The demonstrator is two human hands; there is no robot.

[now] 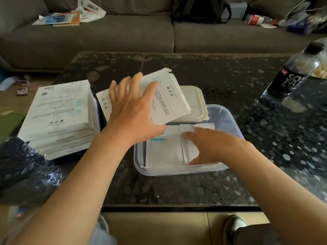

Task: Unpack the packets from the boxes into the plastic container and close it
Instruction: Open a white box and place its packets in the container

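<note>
A clear plastic container (228,119) sits on the dark table, with white packets (164,151) lying flat inside. My right hand (212,145) rests on the packets with fingers laid flat. My left hand (131,110) grips an opened white box (168,96) with its flap up, held over the container's far left corner. Behind the container lies its whitish lid (192,99). A stack of several white boxes (60,117) stands to the left.
A soda bottle (292,76) stands at the right on the speckled table (230,73). Dark bubble wrap (26,167) lies at the near left. A grey sofa (123,36) with papers, a bag and a bottle runs behind the table.
</note>
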